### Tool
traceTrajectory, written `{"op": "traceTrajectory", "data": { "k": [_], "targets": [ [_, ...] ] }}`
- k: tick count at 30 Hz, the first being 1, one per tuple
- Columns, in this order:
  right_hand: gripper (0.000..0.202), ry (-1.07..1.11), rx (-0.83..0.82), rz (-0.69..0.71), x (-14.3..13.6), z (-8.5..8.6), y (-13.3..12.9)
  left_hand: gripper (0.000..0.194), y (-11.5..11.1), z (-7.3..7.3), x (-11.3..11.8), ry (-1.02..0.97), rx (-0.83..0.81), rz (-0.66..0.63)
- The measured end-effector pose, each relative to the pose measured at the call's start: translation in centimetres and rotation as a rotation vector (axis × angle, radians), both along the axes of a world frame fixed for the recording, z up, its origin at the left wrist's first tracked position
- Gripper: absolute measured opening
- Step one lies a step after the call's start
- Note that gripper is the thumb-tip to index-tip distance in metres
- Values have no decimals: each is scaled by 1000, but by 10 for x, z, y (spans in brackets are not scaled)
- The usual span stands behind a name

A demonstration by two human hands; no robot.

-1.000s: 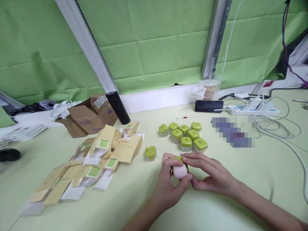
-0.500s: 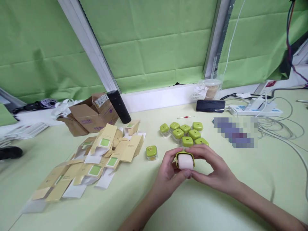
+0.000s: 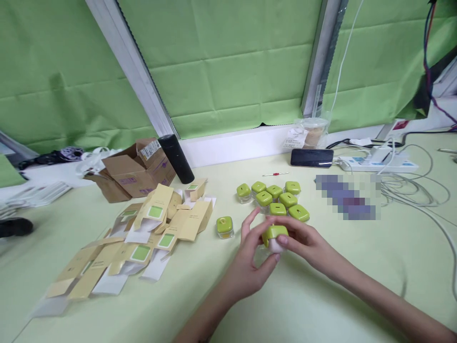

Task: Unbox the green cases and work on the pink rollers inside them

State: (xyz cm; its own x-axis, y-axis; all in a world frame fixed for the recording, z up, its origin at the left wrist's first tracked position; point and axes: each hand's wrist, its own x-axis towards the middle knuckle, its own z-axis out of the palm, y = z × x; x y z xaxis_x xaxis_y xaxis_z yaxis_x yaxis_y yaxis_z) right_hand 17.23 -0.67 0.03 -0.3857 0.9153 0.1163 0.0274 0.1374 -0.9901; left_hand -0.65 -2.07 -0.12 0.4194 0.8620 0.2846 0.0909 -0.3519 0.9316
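Note:
Above the near middle of the table I hold a small green cap [image 3: 277, 231] with a pale white block [image 3: 274, 246] showing beneath it. My right hand [image 3: 303, 240] grips the cap from the right, its thumb on the front. From the left, the fingers and thumb of my left hand [image 3: 246, 264] curve round the same piece, one fingertip lifted clear. Just beyond lies a cluster of several small green-lidded clear cubes [image 3: 277, 209]. A separate green-lidded cube [image 3: 224, 227] stands to the left; its lid bears a small raised loop.
Flattened cream cartons [image 3: 143, 243] cover the left side. Behind them are a brown cardboard box [image 3: 137, 171] and a black cylinder [image 3: 176, 159]. A red-handled screwdriver [image 3: 275, 174], a phone [image 3: 312, 158], a power strip [image 3: 382, 164] and loose cables [image 3: 410, 190] lie further back and right.
The cap has tipped so its green outer face shows, where its open side with the white block faced me before. My left fingers have loosened and spread; my right thumb has moved up onto the cap.

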Motion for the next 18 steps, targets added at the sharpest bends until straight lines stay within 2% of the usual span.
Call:
{"op": "traceTrajectory", "data": {
  "k": [4, 6, 7, 9, 11, 15, 18],
  "targets": [
    [51, 74, 16, -41, 1, 4, 1, 80, 4, -7, -2, 74, -76, 134],
    [56, 115, 42, -75, 3, 6, 1, 85, 8, -8, -6, 217, -93, 171],
    [55, 136, 34, -80, 5, 6, 2, 86, 9, -7, -9, 298, -116, 148],
    [48, 192, -17, -73, 8, 7, 3, 81, 12, -7, -13, 422, -175, 46],
    [38, 291, -108, -58, 11, 7, 4, 70, 13, -6, -14, 461, -190, -22],
    [31, 539, -332, -1, 10, 10, 7, 52, 16, -6, -11, 460, -203, -1],
    [28, 634, -452, 14, 9, 13, 8, 47, 18, -6, -7, 446, -202, 37]
  ]
}}
